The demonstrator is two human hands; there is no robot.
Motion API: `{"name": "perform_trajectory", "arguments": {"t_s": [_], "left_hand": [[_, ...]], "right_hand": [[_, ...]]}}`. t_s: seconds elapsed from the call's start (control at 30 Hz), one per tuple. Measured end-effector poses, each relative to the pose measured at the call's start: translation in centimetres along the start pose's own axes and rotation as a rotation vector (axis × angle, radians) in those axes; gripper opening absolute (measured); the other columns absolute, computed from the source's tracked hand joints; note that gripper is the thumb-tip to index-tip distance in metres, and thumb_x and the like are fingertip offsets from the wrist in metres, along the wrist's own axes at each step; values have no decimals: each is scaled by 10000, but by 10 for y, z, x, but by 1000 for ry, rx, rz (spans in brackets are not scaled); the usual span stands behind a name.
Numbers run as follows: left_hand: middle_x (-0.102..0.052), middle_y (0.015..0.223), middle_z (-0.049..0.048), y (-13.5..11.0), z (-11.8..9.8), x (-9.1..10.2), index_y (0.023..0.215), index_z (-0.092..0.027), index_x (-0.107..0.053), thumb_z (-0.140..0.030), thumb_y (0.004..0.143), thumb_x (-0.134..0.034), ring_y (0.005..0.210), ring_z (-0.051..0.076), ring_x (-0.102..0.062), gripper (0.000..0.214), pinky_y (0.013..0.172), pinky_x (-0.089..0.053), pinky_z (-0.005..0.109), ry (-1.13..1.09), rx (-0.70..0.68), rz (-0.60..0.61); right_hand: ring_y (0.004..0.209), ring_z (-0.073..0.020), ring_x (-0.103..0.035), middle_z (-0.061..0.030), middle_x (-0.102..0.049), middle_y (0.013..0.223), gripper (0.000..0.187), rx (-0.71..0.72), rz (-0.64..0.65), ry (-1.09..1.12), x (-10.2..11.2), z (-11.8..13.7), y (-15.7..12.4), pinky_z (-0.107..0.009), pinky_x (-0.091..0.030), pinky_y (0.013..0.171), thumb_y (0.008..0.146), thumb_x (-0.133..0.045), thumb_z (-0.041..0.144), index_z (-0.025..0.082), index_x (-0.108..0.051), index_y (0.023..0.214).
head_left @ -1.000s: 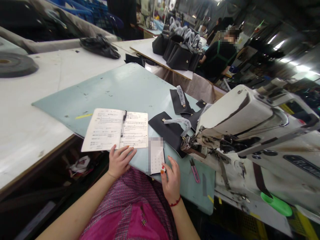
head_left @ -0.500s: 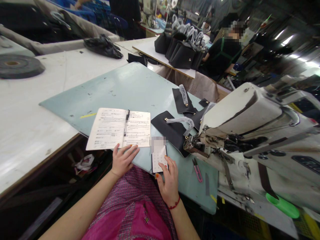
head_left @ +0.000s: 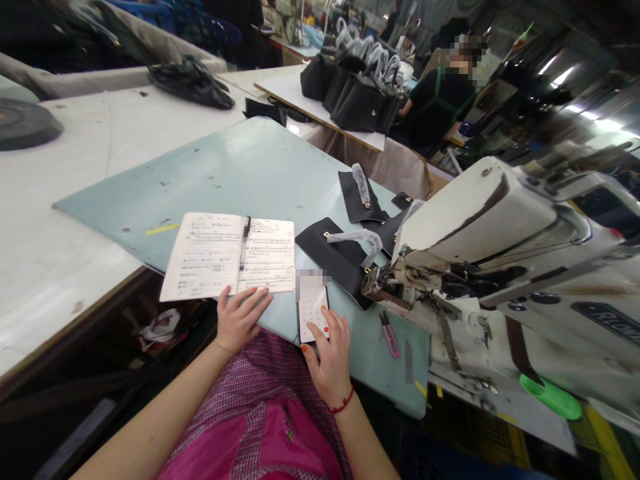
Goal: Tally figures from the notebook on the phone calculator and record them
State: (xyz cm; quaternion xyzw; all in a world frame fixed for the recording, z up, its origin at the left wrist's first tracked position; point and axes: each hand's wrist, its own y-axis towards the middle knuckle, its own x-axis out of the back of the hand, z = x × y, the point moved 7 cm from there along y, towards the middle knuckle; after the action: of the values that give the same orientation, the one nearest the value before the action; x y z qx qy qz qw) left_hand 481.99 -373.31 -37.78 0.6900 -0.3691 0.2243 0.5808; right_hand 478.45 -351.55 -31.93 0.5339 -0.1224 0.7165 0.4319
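My left hand [head_left: 242,318] rests with fingers stretched out on the lower edge of an open notebook [head_left: 210,260], whose pages carry handwriting. A pen [head_left: 245,241] lies along the notebook's fold. Over a smartphone [head_left: 311,313] showing a light number keypad, my right hand [head_left: 328,350] is open, with a fingertip at the screen and the thumb by the phone's lower edge. The phone lies on the pale green table top [head_left: 240,167]. Right of it are black leather pieces [head_left: 335,260] with plastic-wrapped handles and pink-handled thread snips [head_left: 389,335].
A white sewing machine [head_left: 465,233] stands close on the right, with a green holder [head_left: 551,396] on it. Black bags [head_left: 357,100] stand on a board at the back. A person [head_left: 440,100] works beyond them. A black roll [head_left: 25,125] lies far left.
The view has shifted slightly, so things appear a little further left and higher. My right index finger has moved slightly over the phone's keypad. My left hand stays at the notebook.
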Motion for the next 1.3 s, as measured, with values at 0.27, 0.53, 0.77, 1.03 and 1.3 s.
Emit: {"name": "perform_trajectory", "arguments": {"t_s": [0.27,0.53,0.77,1.03,1.3], "left_hand": [[-589,1292,-7,1,-1,1,1374,-337,-457,-310,857,-507,1153,278,-527,520,1150,-133,572,7,-12,-5],[-588,1292,-15,2,-2,3,1365,-334,-469,-317,863,-495,1146,283,-532,502,1147,-138,570,0,-6,-10],[-593,1286,-20,3,-3,3,1349,-316,-490,-339,879,-474,1132,273,-540,471,1141,-157,570,28,-40,-30],[-586,1294,-25,1,-2,3,1371,-338,-458,-353,885,-476,1147,272,-534,487,1136,-166,580,23,-29,-28],[-589,1291,-28,1,0,2,1369,-355,-458,-367,889,-482,1150,274,-532,481,1136,-166,585,9,-4,-25]], "right_hand": [[1389,-305,-259,-92,-346,1495,352,-83,-44,-56,5,-14,2,-612,-200,1122,942,-481,373,244,-538,1264],[1395,-311,-240,-95,-289,1522,405,-46,-16,-69,4,-8,3,-606,-192,1119,940,-465,405,248,-508,1311],[1396,-303,-243,-97,-290,1520,378,-44,-3,-81,1,-4,17,-593,-173,1126,936,-491,365,261,-534,1297],[1406,-284,-231,-103,-295,1512,404,-77,-62,-58,13,-19,-1,-578,-172,1139,954,-445,398,224,-487,1316],[1382,-288,-281,-109,-370,1462,333,-76,-114,-53,14,-29,-14,-586,-188,1131,966,-415,405,216,-567,1194]]}}
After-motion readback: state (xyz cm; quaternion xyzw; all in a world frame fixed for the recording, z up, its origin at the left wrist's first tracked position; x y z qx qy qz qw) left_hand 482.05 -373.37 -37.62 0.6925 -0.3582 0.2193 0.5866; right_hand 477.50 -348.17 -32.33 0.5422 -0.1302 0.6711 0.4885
